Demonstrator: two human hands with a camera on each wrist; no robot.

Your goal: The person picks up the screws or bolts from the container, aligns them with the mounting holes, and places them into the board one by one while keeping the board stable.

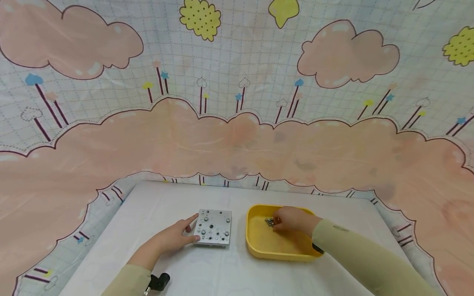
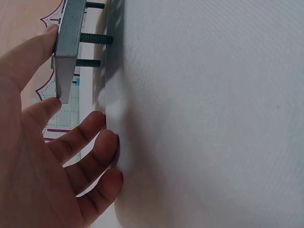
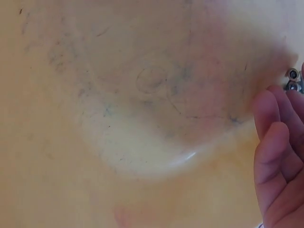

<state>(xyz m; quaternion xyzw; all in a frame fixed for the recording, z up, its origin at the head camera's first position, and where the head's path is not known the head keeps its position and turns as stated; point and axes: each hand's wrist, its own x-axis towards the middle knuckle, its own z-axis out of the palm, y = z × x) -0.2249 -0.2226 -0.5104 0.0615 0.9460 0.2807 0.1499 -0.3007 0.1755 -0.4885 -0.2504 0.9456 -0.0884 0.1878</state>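
Observation:
A square silver metal plate [image 1: 214, 227], dotted with holes and screw heads, lies left of the middle of the white table. Threaded bolts [image 2: 96, 38] stick out of its underside toward the tabletop. My left hand [image 1: 170, 240] touches the plate's left side with thumb and index finger; the other fingers are loosely bent beside it. Inside a yellow tray [image 1: 283, 255], my right hand [image 1: 292, 220] has its fingertips right at a small pile of metal screws [image 1: 269, 222]. Socket heads [image 3: 293, 74] show beyond those fingers in the right wrist view; I cannot tell whether they pinch one.
The white table [image 1: 185, 271] extends around plate and tray. Behind it hangs a patterned cloth [image 1: 237, 144] with clouds, which also drops along both sides. A black wrist-camera mount [image 1: 160, 282] sits by the left sleeve [image 1: 127, 281].

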